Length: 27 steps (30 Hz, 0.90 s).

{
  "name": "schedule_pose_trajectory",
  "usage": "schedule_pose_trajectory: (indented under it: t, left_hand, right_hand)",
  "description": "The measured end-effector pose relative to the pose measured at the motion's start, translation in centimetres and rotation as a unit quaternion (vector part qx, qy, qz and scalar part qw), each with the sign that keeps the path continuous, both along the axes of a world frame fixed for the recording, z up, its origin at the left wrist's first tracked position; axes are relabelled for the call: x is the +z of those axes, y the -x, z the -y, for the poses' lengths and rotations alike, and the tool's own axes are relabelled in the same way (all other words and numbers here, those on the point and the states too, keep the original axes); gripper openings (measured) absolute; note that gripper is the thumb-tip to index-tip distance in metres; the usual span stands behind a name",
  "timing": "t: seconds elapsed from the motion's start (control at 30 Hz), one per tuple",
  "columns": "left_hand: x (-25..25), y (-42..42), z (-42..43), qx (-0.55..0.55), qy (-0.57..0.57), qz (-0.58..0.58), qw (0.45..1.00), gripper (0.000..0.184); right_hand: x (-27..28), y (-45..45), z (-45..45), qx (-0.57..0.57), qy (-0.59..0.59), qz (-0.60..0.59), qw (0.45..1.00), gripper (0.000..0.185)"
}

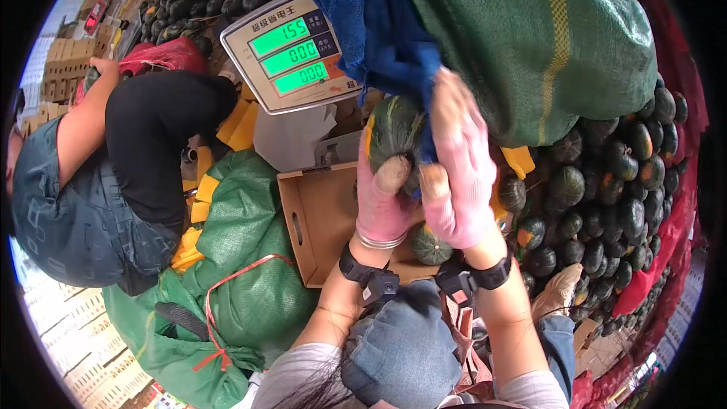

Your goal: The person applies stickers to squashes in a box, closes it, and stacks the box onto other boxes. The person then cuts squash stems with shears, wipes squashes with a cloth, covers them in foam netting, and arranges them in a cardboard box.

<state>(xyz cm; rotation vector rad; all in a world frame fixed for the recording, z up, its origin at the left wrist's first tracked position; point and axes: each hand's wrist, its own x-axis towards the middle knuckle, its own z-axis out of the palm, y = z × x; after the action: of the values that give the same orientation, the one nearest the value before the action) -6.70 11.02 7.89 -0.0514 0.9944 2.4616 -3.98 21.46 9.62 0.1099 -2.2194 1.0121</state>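
My left hand [382, 201], in a pink glove with worn tan fingertips, grips a dark green squash [395, 132] with pale stripes and an orange patch. Against the squash's right side, my right hand [458, 167], gloved alike, presses a blue cloth [375, 26] with its fingers stretched along it. The cloth trails up over the corner of a digital scale [261, 34] reading 1.55. Beneath my hands is an open cardboard box [307, 216]. Another small squash [432, 246] shows in the box, below my right palm.
A big green woven sack [530, 38] stands at upper right, beside a heap of squashes [598, 197]. Left of the box lies a green sack [254, 227] with a red tie. Another person [98, 189] crouches at left, near yellow foam pieces [189, 250].
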Motion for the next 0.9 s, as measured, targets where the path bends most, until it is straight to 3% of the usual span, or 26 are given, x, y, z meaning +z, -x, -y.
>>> schedule_pose_trajectory:
  t: [0.03,0.1,0.17,0.2,0.33,0.43,0.47,0.5,0.57,0.6,0.7,0.77,0.83,0.9]
  left_hand:
    - [-0.1,0.0,0.5,-0.007,0.029,-0.007,1.0,0.079]
    - [-0.5,0.1,1.5,-0.02,0.17,-0.143,0.975,0.081]
    - [-0.8,-0.3,1.3,-0.026,0.205,-0.168,0.964,0.082]
    - [-0.4,-0.7,1.1,-0.004,0.155,-0.077,0.985,0.082]
    - [1.4,-0.9,1.0,0.009,0.049,-0.008,0.999,0.074]
    - [1.4,-0.7,0.6,0.04,0.101,0.014,0.994,0.067]
    - [1.3,-0.2,0.6,0.049,0.147,-0.003,0.988,0.06]
    - [1.1,0.2,0.4,0.059,0.143,-0.01,0.988,0.066]
    - [0.3,0.6,0.1,0.1,0.165,-0.155,0.969,0.077]
    - [0.9,0.8,0.2,0.09,0.177,-0.151,0.968,0.088]
    - [1.2,1.0,0.3,0.081,0.145,-0.152,0.974,0.091]
    - [1.0,0.6,0.3,0.065,0.129,-0.165,0.976,0.096]
    - [0.1,-0.6,0.7,0.004,0.227,-0.234,0.945,0.099]
    - [-0.4,-1.0,0.9,0.021,0.242,-0.298,0.923,0.097]
  right_hand:
    - [0.8,0.1,-0.4,0.028,0.02,0.053,0.998,0.049]
    - [0.6,0.4,-1.1,0.031,0.228,0.159,0.96,0.04]
    - [0.4,0.6,-2.1,0.105,0.327,0.174,0.923,0.037]
    - [1.4,0.4,-1.5,0.082,0.289,0.172,0.938,0.035]
    - [0.0,-1.6,-0.4,0.036,0.076,0.024,0.996,0.051]
    - [-1.5,-2.8,0.2,0.011,-0.049,-0.01,0.999,0.056]
    - [-1.8,-3.9,0.7,0.013,-0.111,0.045,0.993,0.057]
    - [-2.1,-4.8,0.9,0.035,-0.156,0.082,0.984,0.056]
    - [-4.2,-4.8,0.3,0.048,-0.101,0.046,0.993,0.057]
    - [-4.1,-4.7,-0.3,0.056,-0.112,0.039,0.991,0.057]
    - [-2.7,-4.1,-0.7,0.056,-0.08,0.055,0.994,0.058]
    - [-2.1,-2.8,-0.7,0.03,-0.061,-0.006,0.998,0.059]
    - [0.5,-1.6,-1.1,0.003,0.048,0.059,0.997,0.069]
    - [1.2,-0.9,-1.7,0.058,0.187,0.122,0.973,0.074]
